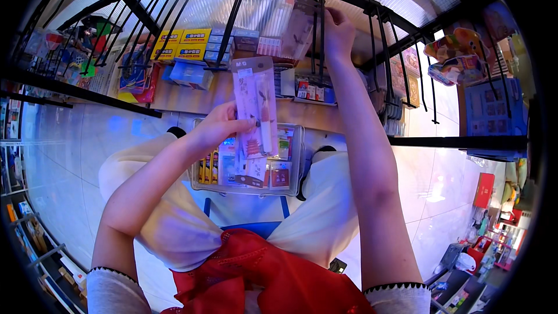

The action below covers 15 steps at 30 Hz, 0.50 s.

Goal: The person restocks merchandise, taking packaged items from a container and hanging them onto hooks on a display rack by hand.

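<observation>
My left hand [224, 123] holds a long clear blister pack [266, 113] with a pen-like item inside, over the clear plastic bin [303, 157] between my knees. The thumb lies across its front and the fingers go behind. My right hand [339, 30] reaches up to the black wire rack, its fingers curled beside similar clear packs [296, 26] that hang from a hook. Whatever its fingertips pinch is hidden from this angle. Inside the bin are several small boxes and packets, partly covered by the pack.
Black metal hooks [232, 14] jut toward me overhead. On the wooden shelf [192, 104] stand yellow boxes [190, 43], a light blue box [190, 75] and a small tray of packets [314, 92]. Colourful toy packs [459, 58] hang at the right. A red cloth [261, 273] covers my lap.
</observation>
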Motion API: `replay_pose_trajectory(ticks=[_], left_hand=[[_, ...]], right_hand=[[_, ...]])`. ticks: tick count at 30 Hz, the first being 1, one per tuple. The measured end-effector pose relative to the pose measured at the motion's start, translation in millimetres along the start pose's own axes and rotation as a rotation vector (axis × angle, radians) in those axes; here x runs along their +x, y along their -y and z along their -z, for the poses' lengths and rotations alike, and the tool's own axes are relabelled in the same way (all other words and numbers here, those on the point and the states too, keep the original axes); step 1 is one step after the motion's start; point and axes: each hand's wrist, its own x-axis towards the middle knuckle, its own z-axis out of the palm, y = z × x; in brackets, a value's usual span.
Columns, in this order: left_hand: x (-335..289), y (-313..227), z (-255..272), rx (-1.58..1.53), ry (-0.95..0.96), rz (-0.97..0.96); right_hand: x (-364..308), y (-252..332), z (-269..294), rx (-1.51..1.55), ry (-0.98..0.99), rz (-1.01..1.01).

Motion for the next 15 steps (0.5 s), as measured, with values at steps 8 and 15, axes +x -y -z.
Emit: replay_pose_trajectory(ticks=[8,15], left_hand=[[1.0,-3.2,-4.2,-0.005,-0.038,-0.069],[-6.1,-9.8,-6.2,0.048,-0.196,-0.102]], right_hand=[[-59.6,-3.1,34.5,0.6,-0.096,-0.72],[-160.7,37.5,51.5,0.534,0.163,-1.053]])
